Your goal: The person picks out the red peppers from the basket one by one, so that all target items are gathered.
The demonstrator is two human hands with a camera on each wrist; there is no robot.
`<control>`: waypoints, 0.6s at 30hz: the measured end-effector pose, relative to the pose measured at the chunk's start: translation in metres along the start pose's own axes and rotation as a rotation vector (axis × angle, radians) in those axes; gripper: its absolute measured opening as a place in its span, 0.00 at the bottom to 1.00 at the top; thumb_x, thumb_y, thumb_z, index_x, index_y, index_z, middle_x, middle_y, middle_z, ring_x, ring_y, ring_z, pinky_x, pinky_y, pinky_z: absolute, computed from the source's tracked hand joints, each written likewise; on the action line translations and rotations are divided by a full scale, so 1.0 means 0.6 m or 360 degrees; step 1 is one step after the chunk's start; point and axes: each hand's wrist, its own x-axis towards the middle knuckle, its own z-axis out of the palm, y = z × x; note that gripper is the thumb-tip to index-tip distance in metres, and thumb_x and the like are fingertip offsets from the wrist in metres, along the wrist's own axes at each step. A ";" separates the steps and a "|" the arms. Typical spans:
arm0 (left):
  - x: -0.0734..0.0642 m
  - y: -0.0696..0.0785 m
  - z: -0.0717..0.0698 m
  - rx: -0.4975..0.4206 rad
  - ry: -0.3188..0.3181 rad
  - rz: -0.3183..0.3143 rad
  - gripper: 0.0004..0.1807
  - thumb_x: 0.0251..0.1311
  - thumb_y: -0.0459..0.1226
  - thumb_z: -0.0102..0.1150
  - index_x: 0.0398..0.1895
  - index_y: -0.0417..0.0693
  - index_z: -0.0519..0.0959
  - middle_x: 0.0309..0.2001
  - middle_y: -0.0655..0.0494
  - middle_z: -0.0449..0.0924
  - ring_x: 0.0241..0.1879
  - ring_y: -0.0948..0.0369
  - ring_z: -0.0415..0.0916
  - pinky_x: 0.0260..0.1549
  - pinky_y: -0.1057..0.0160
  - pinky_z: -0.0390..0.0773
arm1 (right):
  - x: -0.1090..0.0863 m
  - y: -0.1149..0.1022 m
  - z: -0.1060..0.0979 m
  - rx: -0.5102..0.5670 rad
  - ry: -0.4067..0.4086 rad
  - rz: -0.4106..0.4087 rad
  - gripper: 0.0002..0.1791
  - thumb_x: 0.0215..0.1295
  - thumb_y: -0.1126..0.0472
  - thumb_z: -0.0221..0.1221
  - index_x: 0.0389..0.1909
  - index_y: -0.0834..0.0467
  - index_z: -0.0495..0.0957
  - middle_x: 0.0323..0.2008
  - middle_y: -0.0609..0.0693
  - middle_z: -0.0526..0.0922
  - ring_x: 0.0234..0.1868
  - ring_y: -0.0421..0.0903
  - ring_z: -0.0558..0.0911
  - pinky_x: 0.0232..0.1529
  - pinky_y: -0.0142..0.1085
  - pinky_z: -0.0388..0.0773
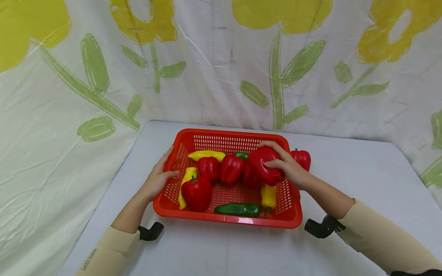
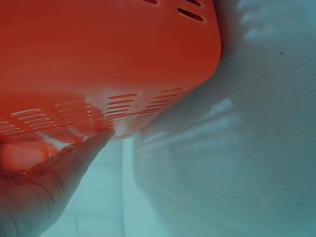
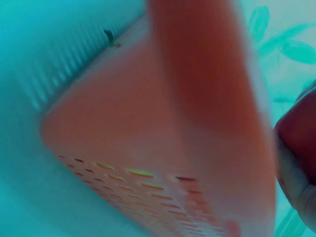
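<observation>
A red plastic basket (image 1: 221, 217) with slotted walls stands on the table. My left hand (image 1: 158, 183) holds its left side, thumb over the rim and fingers along the outer wall; the left wrist view shows those fingers (image 2: 81, 160) against the slots. Over the basket's right part, my right hand (image 1: 289, 168) grips a large red bell pepper (image 1: 257, 161), also seen at the right wrist view's edge. Inside lie red bell peppers (image 1: 232, 170), yellow peppers (image 1: 207, 155) and green peppers (image 1: 238, 209). Another yellow pepper (image 1: 268, 196) lies below the held one.
Another red bell pepper (image 1: 301, 159) sits on the table just outside the basket's right wall. The white tabletop (image 1: 193, 249) extends around the basket. A curtain (image 1: 214, 76) with printed flowers hangs behind. Black wrist mounts (image 1: 321, 227) are on both sleeves.
</observation>
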 end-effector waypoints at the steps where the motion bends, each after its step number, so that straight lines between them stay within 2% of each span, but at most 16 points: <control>1: 0.001 0.001 0.000 -0.0004 0.0000 -0.0004 0.41 0.63 0.29 0.43 0.74 0.62 0.39 0.74 0.49 0.43 0.64 0.43 0.61 0.50 0.51 0.77 | -0.001 0.002 -0.002 0.0016 0.0001 -0.0022 0.29 0.58 0.62 0.52 0.62 0.50 0.58 0.62 0.61 0.59 0.57 0.56 0.65 0.44 0.37 0.81; 8: 0.002 0.000 0.001 -0.0007 0.0002 -0.0012 0.41 0.63 0.29 0.43 0.74 0.63 0.39 0.74 0.48 0.45 0.63 0.42 0.63 0.48 0.50 0.78 | -0.011 0.015 -0.020 0.0019 0.0022 -0.0198 0.28 0.56 0.67 0.50 0.56 0.40 0.62 0.56 0.52 0.63 0.53 0.48 0.69 0.41 0.36 0.82; 12: 0.001 0.001 0.001 -0.0005 0.0000 -0.0024 0.41 0.63 0.29 0.44 0.74 0.64 0.39 0.73 0.47 0.46 0.63 0.42 0.63 0.48 0.49 0.78 | -0.016 0.020 -0.027 0.0037 0.0050 -0.0297 0.30 0.54 0.69 0.52 0.56 0.40 0.62 0.54 0.47 0.65 0.53 0.44 0.70 0.41 0.36 0.82; 18: 0.002 0.001 0.001 -0.0011 0.0000 -0.0021 0.41 0.63 0.29 0.44 0.74 0.64 0.39 0.73 0.47 0.46 0.63 0.42 0.62 0.49 0.49 0.78 | -0.022 0.030 -0.035 0.0162 0.0052 -0.0296 0.30 0.56 0.70 0.51 0.56 0.40 0.61 0.55 0.46 0.65 0.53 0.43 0.70 0.42 0.36 0.82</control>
